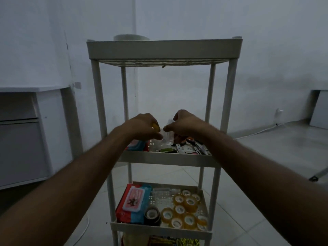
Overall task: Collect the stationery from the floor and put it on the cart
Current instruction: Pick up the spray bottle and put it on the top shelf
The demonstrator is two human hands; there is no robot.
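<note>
A white tiered cart (165, 50) stands straight ahead. Both my arms reach over its second shelf (166, 159). My left hand (143, 126) is closed around a small yellow item (155, 126). My right hand (184, 124) pinches a small clear plastic piece (167, 132), which also touches my left fingertips. Scissors with orange handles (190, 141), a green-and-black tape roll (166, 150) and a red-blue packet (136, 145) lie on this shelf. The shelf below holds several yellowish tape rolls (186, 210), a dark roll (151, 214) and a red-blue pack (132, 204).
A white cabinet (23, 135) stands at the left against the wall. A white round container (131, 37) sits on the top shelf. A cable (257, 132) runs along the tiled floor at the right, near a leaning white board (321, 110).
</note>
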